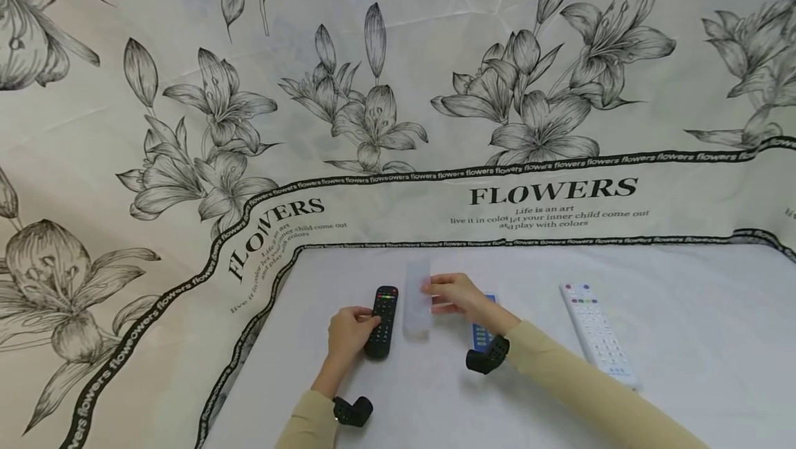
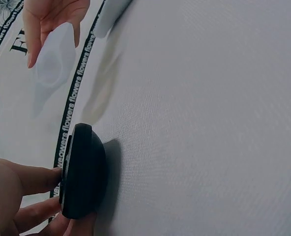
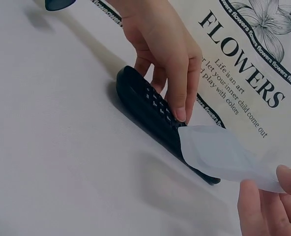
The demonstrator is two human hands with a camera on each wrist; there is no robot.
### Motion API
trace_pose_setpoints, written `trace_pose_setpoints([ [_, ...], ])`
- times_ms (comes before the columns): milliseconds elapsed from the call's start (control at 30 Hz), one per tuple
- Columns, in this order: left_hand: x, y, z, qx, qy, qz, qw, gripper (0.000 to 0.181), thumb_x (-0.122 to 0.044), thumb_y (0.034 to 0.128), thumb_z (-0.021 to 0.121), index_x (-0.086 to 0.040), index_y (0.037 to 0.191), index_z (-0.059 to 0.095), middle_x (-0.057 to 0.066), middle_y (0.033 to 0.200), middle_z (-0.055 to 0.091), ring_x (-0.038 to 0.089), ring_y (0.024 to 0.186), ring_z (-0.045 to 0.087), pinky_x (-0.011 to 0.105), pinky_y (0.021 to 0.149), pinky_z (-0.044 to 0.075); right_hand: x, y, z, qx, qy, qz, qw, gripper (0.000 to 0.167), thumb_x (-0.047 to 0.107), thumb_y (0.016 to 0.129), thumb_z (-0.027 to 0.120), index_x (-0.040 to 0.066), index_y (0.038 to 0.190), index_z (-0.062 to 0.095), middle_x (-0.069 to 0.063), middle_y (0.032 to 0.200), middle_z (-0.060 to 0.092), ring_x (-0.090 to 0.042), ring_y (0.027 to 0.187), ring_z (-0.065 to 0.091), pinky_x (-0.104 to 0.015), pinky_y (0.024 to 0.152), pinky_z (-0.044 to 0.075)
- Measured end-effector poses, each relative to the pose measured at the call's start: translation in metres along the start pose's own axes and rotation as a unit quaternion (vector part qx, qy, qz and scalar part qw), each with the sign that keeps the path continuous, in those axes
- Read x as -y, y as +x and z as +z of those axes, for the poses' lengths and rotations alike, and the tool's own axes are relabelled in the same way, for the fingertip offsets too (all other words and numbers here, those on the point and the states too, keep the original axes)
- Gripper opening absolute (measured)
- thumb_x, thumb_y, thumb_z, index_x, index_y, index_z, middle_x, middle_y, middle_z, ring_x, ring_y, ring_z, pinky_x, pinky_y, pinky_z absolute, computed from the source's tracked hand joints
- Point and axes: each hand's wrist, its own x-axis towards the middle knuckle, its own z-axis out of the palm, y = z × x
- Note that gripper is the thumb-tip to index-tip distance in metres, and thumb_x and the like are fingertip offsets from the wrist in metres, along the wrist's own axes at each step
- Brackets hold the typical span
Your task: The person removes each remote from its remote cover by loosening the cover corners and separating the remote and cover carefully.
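Note:
A black remote is gripped at its left side by my left hand; in the left wrist view the remote shows edge-on, thumb and fingers of the left hand around it. Just to its right, my right hand pinches a translucent whitish sleeve by its right edge. The right wrist view has the sleeve between the right hand's thumb and fingers, its near end overlapping the remote's far end in that view. Whether they touch, I cannot tell.
A blue remote lies partly under my right wrist. Farther right, a white remote lies beside the right forearm. A flower-printed cloth rises behind the white table surface.

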Motion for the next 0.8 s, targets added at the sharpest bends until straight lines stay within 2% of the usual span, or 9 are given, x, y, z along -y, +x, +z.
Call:
trace_pose_setpoints([
  [133, -0.002, 0.0, -0.002, 0.001, 0.023, 0.004, 0.9997, 0.022, -0.021, 0.0824, 0.073, -0.005, 0.097, 0.074, 0.009, 0.084, 0.072, 0.018, 0.072, 0.064, 0.029, 0.06, 0.048, -0.001, -0.001, 0.0, 0.002, 0.001, 0.004, 1.0, 0.038, 0.013, 0.093, 0.06, -0.007, 0.125, 0.055, -0.014, 0.112, 0.063, -0.016, 0.089, 0.062, -0.028, 0.074, 0.058],
  [233, -0.005, -0.001, -0.004, -0.009, 0.023, 0.033, 0.9991, 0.019, -0.017, 0.084, 0.071, -0.004, 0.098, 0.073, 0.009, 0.084, 0.072, 0.018, 0.072, 0.064, 0.03, 0.06, 0.049, -0.002, -0.003, 0.0, 0.008, 0.002, 0.005, 1.0, 0.038, 0.013, 0.093, 0.06, -0.006, 0.126, 0.055, -0.013, 0.112, 0.063, -0.016, 0.09, 0.062, -0.028, 0.074, 0.058],
  [300, -0.008, -0.002, -0.005, -0.005, -0.003, 0.057, 0.9984, 0.019, -0.016, 0.0864, 0.068, -0.004, 0.1, 0.073, 0.009, 0.088, 0.073, 0.017, 0.074, 0.063, 0.029, 0.063, 0.049, -0.002, -0.004, 0.0, 0.007, 0.007, 0.006, 0.9999, 0.037, 0.012, 0.093, 0.06, -0.006, 0.125, 0.056, -0.012, 0.11, 0.064, -0.016, 0.089, 0.062, -0.027, 0.074, 0.058],
  [367, -0.011, -0.002, -0.004, 0.024, -0.063, 0.076, 0.9948, 0.023, -0.016, 0.0902, 0.065, -0.001, 0.106, 0.071, 0.012, 0.093, 0.073, 0.016, 0.077, 0.064, 0.026, 0.065, 0.052, -0.001, -0.005, -0.001, 0.007, 0.015, 0.005, 0.9999, 0.038, 0.012, 0.093, 0.06, -0.006, 0.126, 0.055, -0.011, 0.11, 0.064, -0.016, 0.089, 0.061, -0.026, 0.073, 0.058],
  [400, -0.013, -0.002, -0.003, 0.045, -0.099, 0.081, 0.9907, 0.025, -0.017, 0.0917, 0.063, 0.0, 0.109, 0.07, 0.014, 0.097, 0.072, 0.015, 0.08, 0.064, 0.025, 0.067, 0.053, 0.0, -0.005, -0.001, 0.007, 0.02, 0.004, 0.9998, 0.038, 0.012, 0.093, 0.06, -0.007, 0.126, 0.054, -0.01, 0.109, 0.064, -0.016, 0.089, 0.061, -0.026, 0.073, 0.058],
  [467, -0.016, -0.002, -0.001, 0.101, -0.176, 0.071, 0.9766, 0.032, -0.018, 0.0947, 0.059, 0.003, 0.118, 0.065, 0.018, 0.105, 0.071, 0.013, 0.084, 0.065, 0.022, 0.07, 0.054, 0.002, -0.005, -0.002, 0.005, 0.029, 0.003, 0.9996, 0.039, 0.013, 0.094, 0.06, -0.006, 0.127, 0.054, -0.01, 0.109, 0.064, -0.016, 0.09, 0.061, -0.026, 0.073, 0.058],
  [567, -0.02, -0.002, 0.002, 0.17, -0.269, 0.038, 0.9472, 0.039, -0.017, 0.0974, 0.055, 0.009, 0.127, 0.055, 0.023, 0.113, 0.067, 0.01, 0.088, 0.066, 0.023, 0.074, 0.056, 0.005, -0.006, -0.004, 0.012, 0.028, -0.004, 0.9995, 0.042, 0.015, 0.095, 0.058, -0.006, 0.13, 0.051, -0.012, 0.115, 0.063, -0.017, 0.094, 0.061, -0.027, 0.076, 0.057],
  [667, -0.023, -0.003, 0.006, 0.211, -0.312, 0.003, 0.9262, 0.043, -0.018, 0.0986, 0.053, 0.008, 0.132, 0.051, 0.018, 0.116, 0.066, 0.005, 0.088, 0.062, 0.023, 0.079, 0.055, 0.006, -0.006, -0.005, 0.017, 0.022, -0.008, 0.9996, 0.044, 0.018, 0.096, 0.058, -0.005, 0.132, 0.05, -0.014, 0.12, 0.061, -0.02, 0.1, 0.061, -0.029, 0.08, 0.057],
  [800, -0.024, -0.005, 0.009, 0.253, -0.347, -0.013, 0.9032, 0.048, -0.022, 0.0993, 0.052, 0.006, 0.138, 0.046, 0.005, 0.112, 0.064, 0.003, 0.086, 0.058, 0.022, 0.077, 0.051, 0.007, -0.007, -0.006, 0.017, 0.027, -0.013, 0.9994, 0.044, 0.017, 0.096, 0.057, -0.006, 0.132, 0.05, -0.016, 0.123, 0.059, -0.024, 0.106, 0.059, -0.032, 0.085, 0.056],
])
